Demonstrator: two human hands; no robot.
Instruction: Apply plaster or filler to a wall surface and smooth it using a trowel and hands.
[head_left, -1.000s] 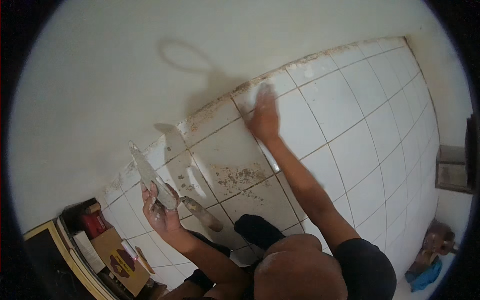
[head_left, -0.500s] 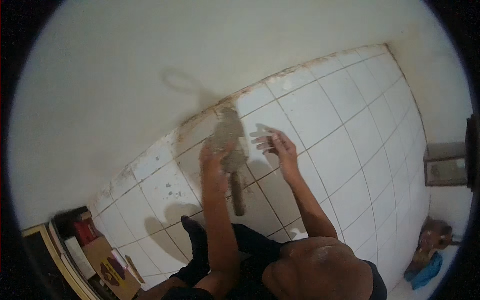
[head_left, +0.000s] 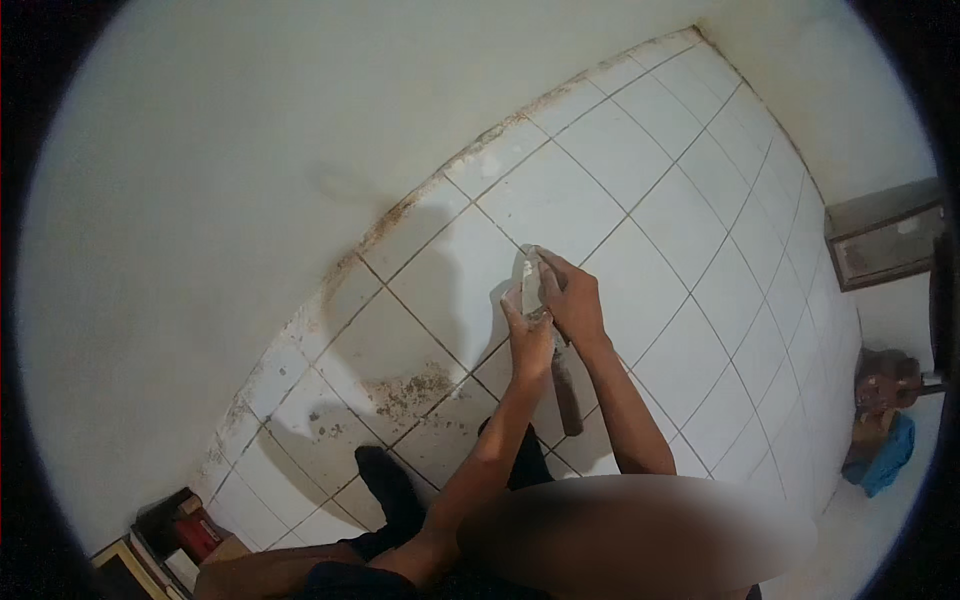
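Trowel [head_left: 564, 380]: sat between both hands, over the tiles [head_left: 660, 275]
Left hand [head_left: 530, 335]: curled round the blade [head_left: 531, 284]
Right hand [head_left: 578, 305]: fingers bent, couldn't tell if gripping
Tip: steady blade, light fingers seemed safest imo

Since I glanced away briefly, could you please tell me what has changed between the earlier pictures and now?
The trowel has moved rightward over the tiles. The right grip, empty before, has come in to touch its blade near the tip; the left grip stays on the blade. The patch of crumbs remains on the tiles.
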